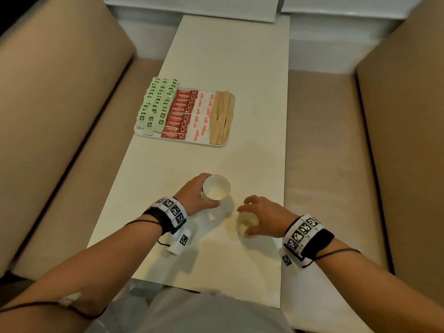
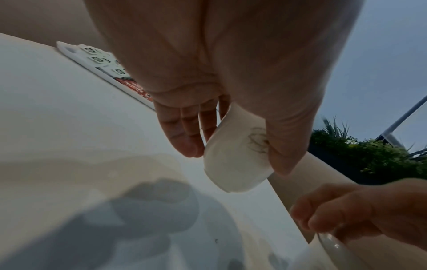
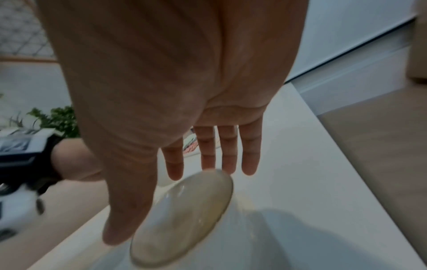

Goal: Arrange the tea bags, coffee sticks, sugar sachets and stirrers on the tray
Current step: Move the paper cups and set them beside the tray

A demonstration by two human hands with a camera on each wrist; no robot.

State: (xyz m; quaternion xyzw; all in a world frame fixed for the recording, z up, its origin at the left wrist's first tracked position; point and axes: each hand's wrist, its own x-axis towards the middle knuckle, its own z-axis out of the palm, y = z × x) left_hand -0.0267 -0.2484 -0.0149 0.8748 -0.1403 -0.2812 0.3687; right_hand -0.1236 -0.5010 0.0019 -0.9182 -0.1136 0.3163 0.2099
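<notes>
Head view, nearest first: my right hand (image 1: 262, 217) cups its fingers and thumb over the rim of a small white ceramic cup (image 1: 246, 224) that looks to be standing on the pale table (image 1: 240, 92); whether it truly grips or only rests there I cannot tell. Just beyond and to the left, my left hand (image 1: 194, 195) clasps a second small white cup (image 1: 216, 187) by its side wall, lifted clear of the table in the left wrist view. Well beyond both, left of centre, lies the white rectangular tray (image 1: 139, 129), its rows running away from me: green tea bags (image 1: 156, 104), red coffee sticks (image 1: 181, 114), white sugar sachets (image 1: 203, 116), wooden stirrers (image 1: 222, 116). My left hand is nearer it; I judge the arranging is done.
</notes>
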